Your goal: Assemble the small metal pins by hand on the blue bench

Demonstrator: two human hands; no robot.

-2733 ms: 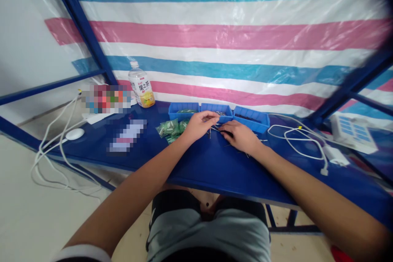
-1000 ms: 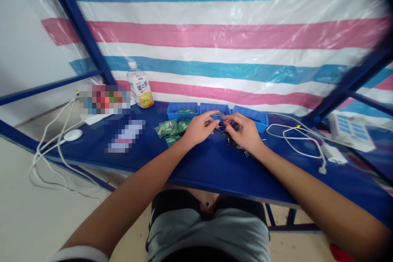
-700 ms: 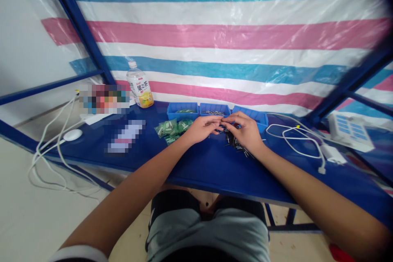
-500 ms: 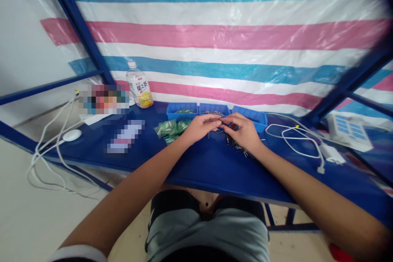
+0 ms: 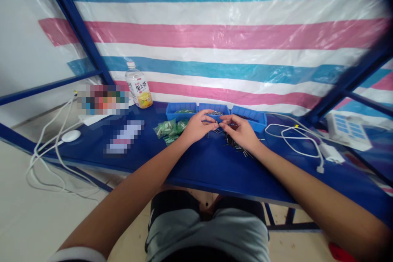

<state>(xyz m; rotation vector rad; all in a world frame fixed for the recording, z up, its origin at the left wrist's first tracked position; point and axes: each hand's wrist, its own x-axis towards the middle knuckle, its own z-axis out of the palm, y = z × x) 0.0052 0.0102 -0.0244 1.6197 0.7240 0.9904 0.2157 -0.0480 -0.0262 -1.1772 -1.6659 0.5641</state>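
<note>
My left hand (image 5: 197, 126) and my right hand (image 5: 241, 130) meet fingertip to fingertip just above the blue table (image 5: 199, 163), in front of the middle blue bin (image 5: 214, 109). Each hand pinches a small thin metal part; the parts are too small to make out. A scatter of small dark pins (image 5: 238, 146) lies on the table under my right hand. Small green bags (image 5: 168, 128) lie just left of my left hand.
Three blue bins stand in a row: left bin (image 5: 181, 110), middle, right bin (image 5: 250, 116). A tea bottle (image 5: 138, 89) stands at the back left. White cables (image 5: 294, 139) and a charger (image 5: 330, 152) lie on the right, a white puck (image 5: 71, 135) and cords on the left.
My right hand lifted off the pins on the table and came up to my left hand; since then both hands work close together with only small finger movements.
</note>
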